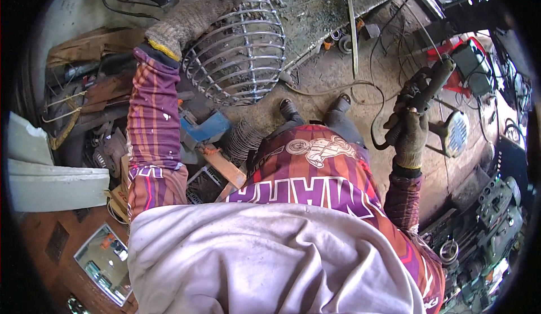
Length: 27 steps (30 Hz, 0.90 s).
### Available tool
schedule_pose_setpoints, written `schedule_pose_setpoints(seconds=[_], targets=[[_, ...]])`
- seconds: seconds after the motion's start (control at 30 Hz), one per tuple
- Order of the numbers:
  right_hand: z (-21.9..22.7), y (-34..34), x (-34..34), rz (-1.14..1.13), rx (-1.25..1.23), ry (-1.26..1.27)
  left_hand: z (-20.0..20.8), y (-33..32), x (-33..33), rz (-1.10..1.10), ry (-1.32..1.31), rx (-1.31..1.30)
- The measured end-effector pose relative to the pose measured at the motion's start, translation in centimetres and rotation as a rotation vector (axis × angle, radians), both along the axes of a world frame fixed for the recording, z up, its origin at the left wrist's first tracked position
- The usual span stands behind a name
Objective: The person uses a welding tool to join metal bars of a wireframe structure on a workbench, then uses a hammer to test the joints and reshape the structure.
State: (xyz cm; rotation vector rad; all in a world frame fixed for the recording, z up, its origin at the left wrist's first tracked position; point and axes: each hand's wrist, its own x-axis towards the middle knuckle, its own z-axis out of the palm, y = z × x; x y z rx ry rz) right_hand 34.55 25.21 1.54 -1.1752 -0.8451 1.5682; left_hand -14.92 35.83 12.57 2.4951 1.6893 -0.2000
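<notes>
In a knitted work glove, my left hand (194, 22) is closed on the upper left part of a rounded cage of welded metal rods (248, 52). Its fingertips are partly hidden against the bars. The cage rests tilted at the near edge of a dirty metal worktable (315, 29). Out to the right, well apart from the cage, my gloved right hand (410, 131) grips a welding electrode holder (437, 83). A thin rod (426, 35) sticks out of the holder, up and to the left, and a dark cable hangs from the holder's lower end.
On the table lies a T-shaped metal tool (352, 26). A round-topped metal stool (455, 133) stands beside my right hand. Cables (372, 85) trail over the floor. Below my left arm are a blue metal piece (208, 128) and coiled wire (243, 139). Machinery (490, 212) stands at right.
</notes>
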Motion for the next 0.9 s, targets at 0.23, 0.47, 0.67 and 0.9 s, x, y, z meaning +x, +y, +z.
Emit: schedule_pose_setpoints(seconds=[0.23,0.47,0.67,0.9], targets=[[0.7,-3.1,-2.5,-0.056,0.095,-0.068,-3.1,-0.8,2.1,0.035,0.04,-0.232],[-0.7,-4.7,-3.3,0.188,0.221,-0.266,-10.0,-3.8,-2.3,0.442,-0.406,-0.123],[-2.1,-6.9,-4.4,0.267,0.116,-0.477,-10.9,-2.6,-4.0,0.016,0.116,0.049],[-0.6,-7.7,-7.9,0.25,0.219,-0.668,-8.5,-1.7,0.5,0.06,0.256,-0.105]])
